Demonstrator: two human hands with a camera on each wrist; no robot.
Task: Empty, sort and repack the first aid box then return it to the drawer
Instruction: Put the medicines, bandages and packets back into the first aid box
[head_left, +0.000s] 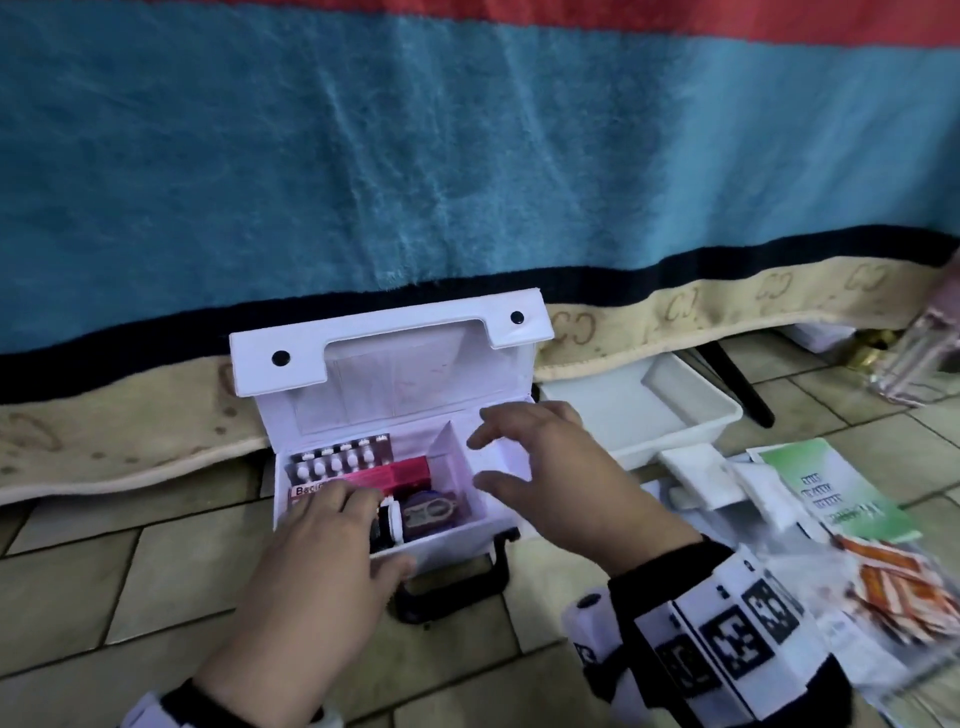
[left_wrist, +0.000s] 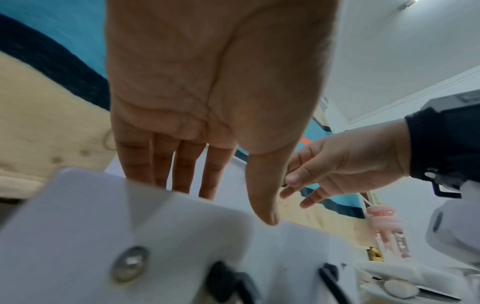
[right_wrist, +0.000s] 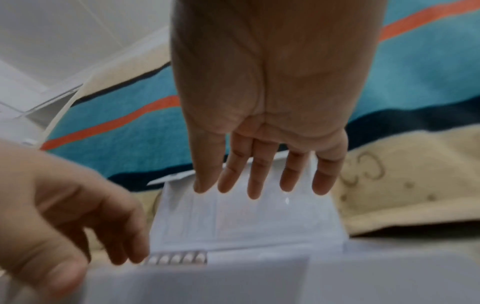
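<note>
The white first aid box (head_left: 452, 540) stands open on the tiled floor, with its lid (head_left: 395, 332) upright against the blanket. The left compartment holds a blister pack (head_left: 340, 460), a pink carton (head_left: 395, 475), a small bottle (head_left: 389, 519) and a dark round case (head_left: 431, 512). My left hand (head_left: 369, 527) reaches into this compartment, fingers over the items and thumb on the front wall; its fingers (left_wrist: 182, 174) look straight. My right hand (head_left: 480, 462) hovers over the right compartment with fingers (right_wrist: 254, 181) spread, holding nothing. The left fingertips are hidden inside the box.
A white plastic tray (head_left: 675, 415) sits right of the box, half under the hanging blanket (head_left: 467, 156). Right of it lie white pads (head_left: 753, 483), a green-and-white packet (head_left: 841, 493) and orange-striped sachets (head_left: 893, 587). A clear pink bottle (head_left: 924, 353) stands far right.
</note>
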